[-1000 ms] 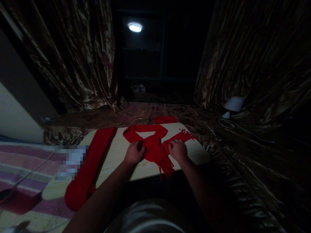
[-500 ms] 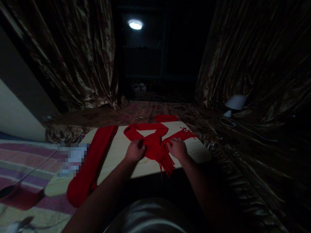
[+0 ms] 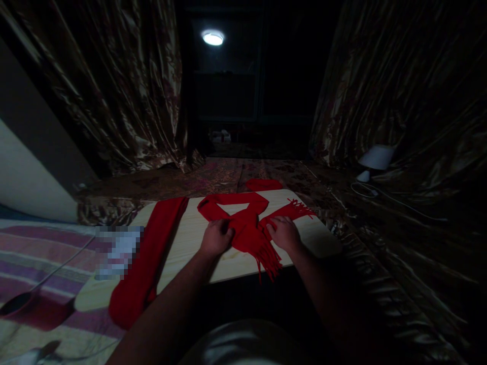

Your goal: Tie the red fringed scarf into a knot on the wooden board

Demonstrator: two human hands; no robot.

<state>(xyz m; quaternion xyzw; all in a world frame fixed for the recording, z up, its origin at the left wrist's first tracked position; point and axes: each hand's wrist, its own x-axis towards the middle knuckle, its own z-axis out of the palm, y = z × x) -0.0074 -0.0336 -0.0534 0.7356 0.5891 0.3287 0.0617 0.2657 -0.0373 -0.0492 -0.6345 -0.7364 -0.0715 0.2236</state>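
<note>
A red fringed scarf [image 3: 245, 230] lies crossed over itself in a loop on a pale wooden board [image 3: 182, 258]. On its left edge rests my left hand [image 3: 217, 237], thumb apart from the bent fingers. My right hand [image 3: 284, 234] touches the scarf's right-hand tail with its fingers spread. One fringed end hangs past the board's near edge, and the other points to the far right. A long folded strip of red cloth [image 3: 152, 258] lies along the board's left side. The undersides of my fingers are hidden.
More red cloth [image 3: 264, 184] lies at the board's far edge. On the left are a blurred-out patch [image 3: 118, 253], a striped cover [image 3: 41, 253] and a dark red object [image 3: 49, 310] with a cable. A small white lamp [image 3: 376, 158] stands right, near patterned curtains [image 3: 152, 101].
The whole view has shifted slightly, so everything appears a little farther right. Both hands stay at the same places on the scarf, whose layout looks the same.
</note>
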